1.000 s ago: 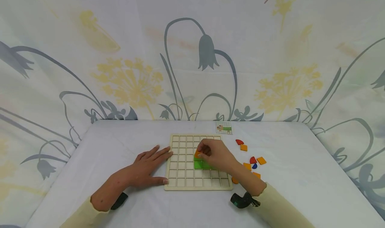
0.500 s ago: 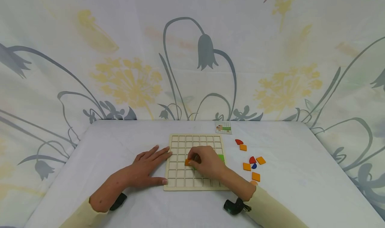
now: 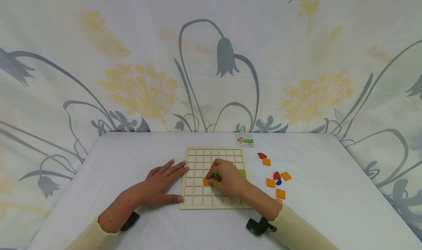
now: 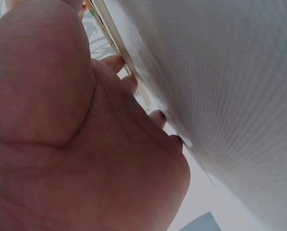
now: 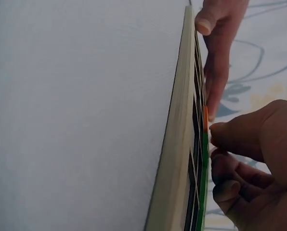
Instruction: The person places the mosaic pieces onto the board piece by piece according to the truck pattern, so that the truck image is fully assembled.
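Note:
A pale wooden board with a square grid lies on the white cloth. My right hand is over its middle, fingers curled, with thumb and fingertips at an orange square tile. That orange tile lies flat in a cell, level with the row of green tiles beside it. Most of the green row is hidden under the hand in the head view; one green tile shows at the right. My left hand rests spread, fingertips and thumb touching the board's left edge.
Right of the board lie loose orange squares, red quarter-round pieces and a blue half-round piece. A small picture card with a grid drawing lies behind the board. A patterned cloth hangs behind the table.
My right hand has moved left and toward me over the board, bringing the orange tile to a cell at the left end of the green row. The left hand has stayed put.

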{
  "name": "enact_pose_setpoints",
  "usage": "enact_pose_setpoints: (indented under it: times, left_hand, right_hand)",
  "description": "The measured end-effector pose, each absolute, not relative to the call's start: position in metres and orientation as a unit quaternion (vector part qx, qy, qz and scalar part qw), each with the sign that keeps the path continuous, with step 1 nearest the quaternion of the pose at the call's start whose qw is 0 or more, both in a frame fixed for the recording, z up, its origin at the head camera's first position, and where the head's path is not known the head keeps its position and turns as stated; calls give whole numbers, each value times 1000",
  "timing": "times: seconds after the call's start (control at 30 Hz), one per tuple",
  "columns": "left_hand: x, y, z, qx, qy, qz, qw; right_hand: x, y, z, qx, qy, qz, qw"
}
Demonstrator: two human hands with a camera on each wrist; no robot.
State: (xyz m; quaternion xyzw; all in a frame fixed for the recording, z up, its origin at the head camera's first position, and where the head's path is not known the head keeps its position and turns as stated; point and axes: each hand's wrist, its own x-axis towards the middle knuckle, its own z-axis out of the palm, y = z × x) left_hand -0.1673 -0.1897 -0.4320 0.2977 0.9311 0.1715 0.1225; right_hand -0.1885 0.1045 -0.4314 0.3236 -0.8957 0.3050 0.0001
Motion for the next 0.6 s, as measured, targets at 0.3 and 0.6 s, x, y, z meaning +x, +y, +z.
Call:
enact_pose_setpoints:
  times: [0.3,0.6]
  left_hand:
    - [-168,-188,-431,297,930,173,128]
    - [-167,-189,-430,294,931,170,130]
  right_hand:
    - [-205,145,-421,283,-916,285,13]
    - [-236,215,-403,177,-960,218,13]
